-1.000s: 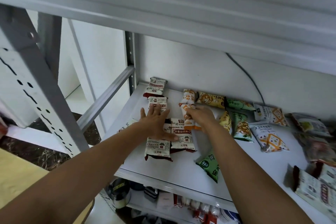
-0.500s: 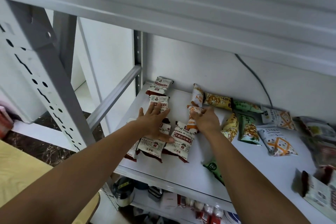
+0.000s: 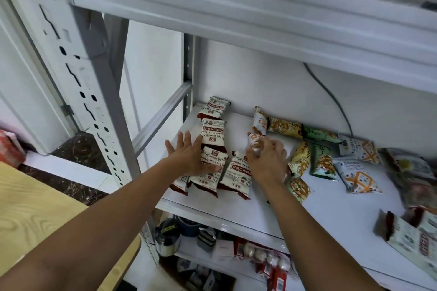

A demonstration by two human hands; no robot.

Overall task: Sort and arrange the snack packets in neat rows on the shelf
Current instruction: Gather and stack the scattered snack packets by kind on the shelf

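Looking down through the head camera, I have both hands over the left half of the white shelf [image 3: 257, 212]. My left hand [image 3: 189, 157] lies flat, fingers straight and spread, its palm and thumb pressing on the red-and-white packets [image 3: 236, 172] grouped near the front edge. Three of these lie side by side at the front, the leftmost partly hidden beneath my wrist. A fourth sits under my thumb, and two more run in a line behind it toward the back corner post.

My right hand [image 3: 268, 163] is curled round an orange-and-white packet [image 3: 254, 143], clamped on it just right of the red-and-white group. Blur keeps me from telling whether that packet touches the shelf. A second orange packet [image 3: 260, 117] stands on edge just behind it.

Further right, a yellow packet [image 3: 285, 127] and a green packet [image 3: 319, 133] lie along the back wall, with another yellow and another green in front of them. Two white packets with orange crosses [image 3: 357, 176] lie beyond those. One more green packet pokes out beside my right forearm. A dark cable [image 3: 331, 94] runs down the wall, and blurred packets crowd the far right end. A wood-grain desk [image 3: 35, 208] sits at the lower left.
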